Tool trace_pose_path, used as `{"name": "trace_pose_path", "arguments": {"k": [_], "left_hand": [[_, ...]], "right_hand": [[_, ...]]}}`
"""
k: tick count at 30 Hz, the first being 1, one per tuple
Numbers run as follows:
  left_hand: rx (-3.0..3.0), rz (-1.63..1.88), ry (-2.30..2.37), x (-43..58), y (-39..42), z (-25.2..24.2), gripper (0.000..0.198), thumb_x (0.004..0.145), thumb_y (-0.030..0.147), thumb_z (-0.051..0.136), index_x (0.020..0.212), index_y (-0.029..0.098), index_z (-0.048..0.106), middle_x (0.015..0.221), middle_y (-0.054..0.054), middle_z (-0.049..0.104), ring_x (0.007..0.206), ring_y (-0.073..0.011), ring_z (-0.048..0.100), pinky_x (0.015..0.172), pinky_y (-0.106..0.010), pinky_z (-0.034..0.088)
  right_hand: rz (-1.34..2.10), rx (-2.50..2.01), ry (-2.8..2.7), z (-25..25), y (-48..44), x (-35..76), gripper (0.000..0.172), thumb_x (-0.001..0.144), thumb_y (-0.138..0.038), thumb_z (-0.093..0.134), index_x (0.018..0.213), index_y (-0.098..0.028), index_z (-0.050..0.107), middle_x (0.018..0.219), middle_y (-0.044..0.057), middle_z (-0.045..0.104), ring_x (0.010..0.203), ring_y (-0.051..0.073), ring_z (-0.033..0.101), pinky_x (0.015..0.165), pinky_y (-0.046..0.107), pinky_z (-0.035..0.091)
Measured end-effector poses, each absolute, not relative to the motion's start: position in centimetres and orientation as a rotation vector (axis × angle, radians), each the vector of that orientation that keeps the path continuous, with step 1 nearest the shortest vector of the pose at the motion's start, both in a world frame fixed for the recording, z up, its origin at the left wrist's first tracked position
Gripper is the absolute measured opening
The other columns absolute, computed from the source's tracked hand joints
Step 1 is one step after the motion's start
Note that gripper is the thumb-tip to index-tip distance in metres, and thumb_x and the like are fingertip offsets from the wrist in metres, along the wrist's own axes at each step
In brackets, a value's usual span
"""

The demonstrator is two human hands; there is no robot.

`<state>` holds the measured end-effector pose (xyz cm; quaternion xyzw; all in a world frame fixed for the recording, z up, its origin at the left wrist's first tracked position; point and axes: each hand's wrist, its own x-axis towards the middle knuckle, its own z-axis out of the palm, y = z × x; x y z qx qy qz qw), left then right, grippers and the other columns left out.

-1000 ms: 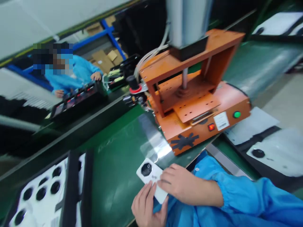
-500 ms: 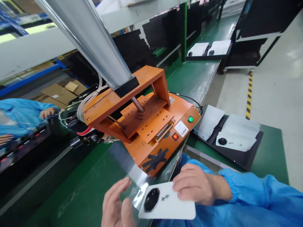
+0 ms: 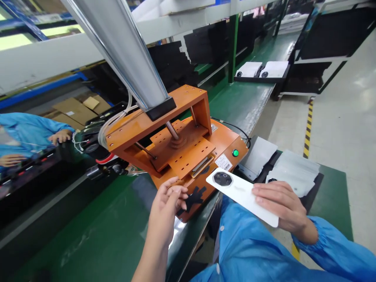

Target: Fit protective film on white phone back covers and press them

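Note:
My right hand (image 3: 283, 203) grips one end of a white phone back cover (image 3: 243, 199), fingers on top, thumb out of sight beneath. The cover tilts, its dark oval camera area towards the orange press (image 3: 188, 156) and raised over the front corner of the machine. My left hand (image 3: 169, 201) is beside the front of the press, above its black tape patch (image 3: 195, 199). Its fingers are loosely curled and somewhat apart, with nothing visible in them. A narrow slot (image 3: 202, 166) with a shiny edge in it lies under the orange press plate.
A black tray (image 3: 314, 196) with white sheet-wrapped pieces rests on a green surface at right. Another tray (image 3: 255, 79) stands farther along the bench. At left, a co-worker's blue sleeve (image 3: 35, 127) and hands are by dark equipment. A metal cylinder (image 3: 123, 51) rises from the press.
My right hand has lifted the cover up and to the right, turning its camera end towards the press. My left hand has moved forward and up, away from the cover.

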<state>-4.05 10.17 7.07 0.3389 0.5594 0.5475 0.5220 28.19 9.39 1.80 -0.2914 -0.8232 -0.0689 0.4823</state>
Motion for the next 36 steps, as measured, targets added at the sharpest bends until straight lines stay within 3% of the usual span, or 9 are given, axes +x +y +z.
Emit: {"name": "trace_pose_path", "arguments": {"k": [7, 15, 21, 36], "left_hand": [[0.695, 1.418, 1.278, -3.6, 11.0, 6.4, 0.044, 0.073, 0.036, 0.082, 0.103, 0.019, 0.055, 0.091, -0.001, 0.062, 0.072, -0.0121, 0.062, 0.056, -0.022, 0.05], [0.707, 1.402, 1.267, -4.2, 11.2, 6.0, 0.053, 0.073, 0.03, 0.079, 0.117, 0.018, 0.053, 0.099, -0.002, 0.062, 0.069, -0.0109, 0.063, 0.054, -0.022, 0.049], [0.683, 1.396, 1.284, -4.1, 11.4, 6.2, 0.051, 0.072, 0.034, 0.082, 0.112, 0.019, 0.051, 0.085, 0.003, 0.055, 0.067, -0.0107, 0.061, 0.047, -0.019, 0.046], [0.719, 1.328, 1.324, -4.2, 11.6, 6.3, 0.056, 0.074, 0.035, 0.08, 0.118, 0.018, 0.05, 0.084, 0.004, 0.053, 0.065, -0.0101, 0.061, 0.047, -0.019, 0.044]], "right_hand": [[-0.203, -0.731, -1.982, 2.3, 10.2, 27.7, 0.022, 0.098, -0.019, 0.059, 0.117, -0.024, 0.069, 0.112, 0.008, 0.077, 0.109, 0.024, 0.073, 0.082, 0.039, 0.058], [-0.213, -0.708, -1.984, 1.5, 11.3, 27.8, 0.026, 0.096, -0.022, 0.062, 0.121, -0.028, 0.068, 0.113, 0.006, 0.077, 0.106, 0.023, 0.074, 0.08, 0.04, 0.058], [-0.215, -0.693, -1.963, 1.9, 11.6, 27.3, 0.027, 0.094, -0.02, 0.064, 0.121, -0.023, 0.068, 0.109, 0.008, 0.078, 0.103, 0.024, 0.074, 0.079, 0.039, 0.057], [-0.238, -0.686, -1.973, 1.9, 11.9, 27.4, 0.027, 0.096, -0.022, 0.063, 0.122, -0.027, 0.067, 0.11, 0.006, 0.078, 0.104, 0.021, 0.074, 0.079, 0.037, 0.057]]}}
